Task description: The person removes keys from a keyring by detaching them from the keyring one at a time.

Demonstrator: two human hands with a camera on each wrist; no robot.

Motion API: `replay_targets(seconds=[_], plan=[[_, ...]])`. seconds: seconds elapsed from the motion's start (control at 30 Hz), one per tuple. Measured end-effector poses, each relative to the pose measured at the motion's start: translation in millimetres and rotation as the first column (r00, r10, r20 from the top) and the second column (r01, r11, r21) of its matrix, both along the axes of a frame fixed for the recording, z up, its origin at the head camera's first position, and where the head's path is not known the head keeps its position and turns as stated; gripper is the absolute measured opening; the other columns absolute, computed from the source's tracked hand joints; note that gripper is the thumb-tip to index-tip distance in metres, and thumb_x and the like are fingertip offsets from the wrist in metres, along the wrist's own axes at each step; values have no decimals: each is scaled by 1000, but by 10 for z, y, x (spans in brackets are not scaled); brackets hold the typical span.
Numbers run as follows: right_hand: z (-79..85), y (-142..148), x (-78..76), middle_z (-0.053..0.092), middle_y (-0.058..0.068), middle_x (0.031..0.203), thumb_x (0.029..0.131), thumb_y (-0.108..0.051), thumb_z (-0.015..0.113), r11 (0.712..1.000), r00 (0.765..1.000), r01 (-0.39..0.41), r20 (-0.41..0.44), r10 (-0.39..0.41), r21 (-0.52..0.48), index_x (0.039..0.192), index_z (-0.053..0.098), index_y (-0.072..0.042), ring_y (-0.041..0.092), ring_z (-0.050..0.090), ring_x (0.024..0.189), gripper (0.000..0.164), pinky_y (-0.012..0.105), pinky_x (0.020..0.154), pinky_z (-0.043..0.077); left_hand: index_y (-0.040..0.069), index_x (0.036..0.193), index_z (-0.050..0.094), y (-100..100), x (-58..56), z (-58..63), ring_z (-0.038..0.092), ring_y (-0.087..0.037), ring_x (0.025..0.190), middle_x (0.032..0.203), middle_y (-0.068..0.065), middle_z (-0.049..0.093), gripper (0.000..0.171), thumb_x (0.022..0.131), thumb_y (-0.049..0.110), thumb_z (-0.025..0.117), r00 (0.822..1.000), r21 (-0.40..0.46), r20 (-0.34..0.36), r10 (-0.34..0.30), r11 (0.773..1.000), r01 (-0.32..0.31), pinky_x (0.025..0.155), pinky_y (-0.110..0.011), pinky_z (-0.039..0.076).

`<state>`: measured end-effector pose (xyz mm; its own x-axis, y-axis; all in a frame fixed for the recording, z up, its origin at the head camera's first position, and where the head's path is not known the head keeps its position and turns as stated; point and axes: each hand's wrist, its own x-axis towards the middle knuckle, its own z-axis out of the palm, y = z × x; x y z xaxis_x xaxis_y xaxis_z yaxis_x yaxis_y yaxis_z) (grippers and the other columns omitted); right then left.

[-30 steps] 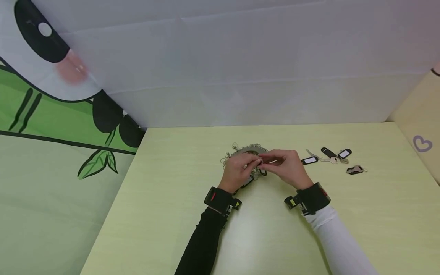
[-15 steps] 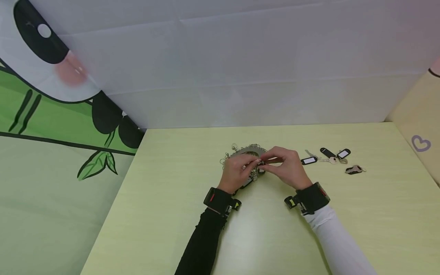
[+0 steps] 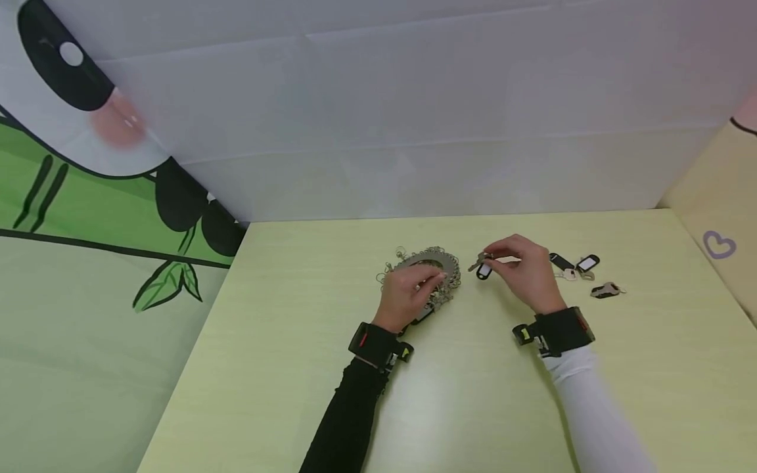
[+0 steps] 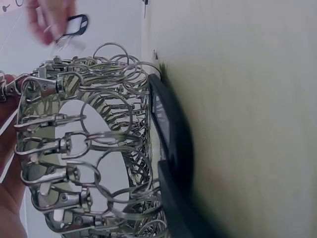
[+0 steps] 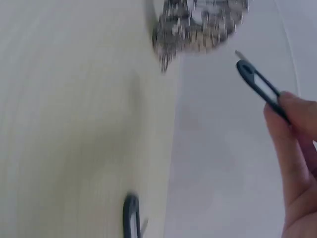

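Observation:
A large metal key ring (image 3: pixel 453 268), hung all round with snap hooks and split rings, stands on the table under my left hand (image 3: pixel 408 294). Thumb and fingers of that hand pinch a snap hook (image 4: pixel 47 86) at the ring's upper edge in the left wrist view. Black tags (image 4: pixel 171 124) hang low on the ring, against the tabletop. To the right, raised over the table, my right hand (image 3: pixel 523 270) pinches a black-framed key tag (image 5: pixel 257 87) with a metal key (image 3: pixel 476 261). That tag is apart from the ring.
Farther right on the pale table (image 3: pixel 473 394) lie a dark tag (image 3: pixel 560 261), a white-labelled tag (image 3: pixel 587 263) and a loose key (image 3: pixel 570 274). Another black tag with a key (image 3: pixel 605 290) lies nearer. A white cloth wall (image 3: pixel 414 131) rises behind the table.
My right hand has left the key ring and moved right to the loose tags, picking up a key tag with its key. My left hand has stayed at the ring.

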<state>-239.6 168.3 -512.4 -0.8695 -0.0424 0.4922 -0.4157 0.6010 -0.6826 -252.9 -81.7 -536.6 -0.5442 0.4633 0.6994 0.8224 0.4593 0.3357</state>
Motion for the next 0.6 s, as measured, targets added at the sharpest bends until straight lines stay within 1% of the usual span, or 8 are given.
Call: replay_targets(seconds=[0.1,0.17,0.2,0.23,0.3,0.43,0.5,0.6], plan=[[16,215,-2,70,10,97,82,-4,77,994,993,104,61,-106,28,98,74,-7,21,68,88,17,27,72,60,14,97,74,-12,4,3,64,-2,73,89,-1,76,14,96,22,63,1000,-13,2,2,1000,-2,66,-20,55],[25,363,49,71,14,97,84,-4,75,987,982,147,111,-153,63,98,74,-6,25,68,86,14,41,73,59,15,99,74,-26,26,-12,63,-2,74,91,0,76,14,97,23,62,1000,-37,-6,8,999,-8,67,-18,54],[29,436,79,71,16,97,85,-4,74,984,976,155,139,-166,86,98,74,-5,27,68,85,13,44,71,58,16,100,73,-34,37,-19,63,-1,75,91,0,76,15,97,24,62,1000,-48,-9,9,999,-9,67,-17,53],[33,508,114,72,18,96,86,-5,73,981,970,158,170,-176,116,98,74,-4,29,67,84,12,44,69,56,16,101,73,-42,49,-26,62,-1,74,92,0,76,15,97,25,61,1000,-58,-10,9,998,-9,67,-17,52],[44,636,183,73,21,95,86,-6,71,975,953,155,237,-191,162,98,75,-4,31,67,81,12,40,65,51,17,103,73,-58,68,-42,61,-1,74,92,1,75,16,98,25,60,1000,-76,-12,8,997,-9,66,-16,50],[56,808,296,73,23,98,86,-10,72,970,909,125,368,-196,208,100,75,-4,29,67,82,15,33,63,49,17,104,72,-80,100,-52,59,0,73,91,2,75,18,99,27,58,1000,-90,2,3,996,-3,65,-16,48],[53,842,334,73,24,100,85,-11,73,972,887,114,419,-194,208,101,75,-3,28,66,82,18,32,62,49,17,104,72,-90,114,-48,58,0,73,92,2,75,19,100,28,57,1000,-97,8,3,995,-2,65,-17,48],[42,847,382,73,23,99,85,-12,73,971,868,96,458,-190,221,101,75,-3,27,65,82,19,31,63,49,17,105,72,-107,144,-34,58,0,73,92,2,75,19,100,28,57,1000,-107,15,1,994,0,65,-18,48]])
